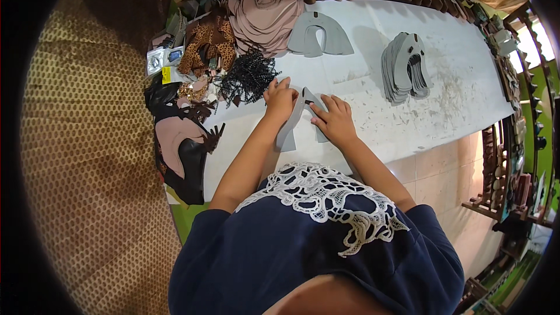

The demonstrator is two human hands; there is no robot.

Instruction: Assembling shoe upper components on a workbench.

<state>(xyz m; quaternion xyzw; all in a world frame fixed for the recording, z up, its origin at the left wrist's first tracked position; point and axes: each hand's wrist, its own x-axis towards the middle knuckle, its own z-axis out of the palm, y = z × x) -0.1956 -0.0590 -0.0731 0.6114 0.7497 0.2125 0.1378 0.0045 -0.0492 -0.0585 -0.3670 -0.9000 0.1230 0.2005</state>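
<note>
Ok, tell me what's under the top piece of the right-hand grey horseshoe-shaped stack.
More thin grey curved pieces, edges fanned leftward; the white tabletop directly beneath them is covered.

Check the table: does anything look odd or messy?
Brownish marks speckle the white table right of the grey stack, standing out on the pale surface; stains or scraps, I can't tell. The black strips lie in a tangle.

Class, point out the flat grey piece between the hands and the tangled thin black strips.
Flat grey piece (287,136): head view, its lower left part.
Tangled thin black strips (248,76): head view, heap's middle.
</note>
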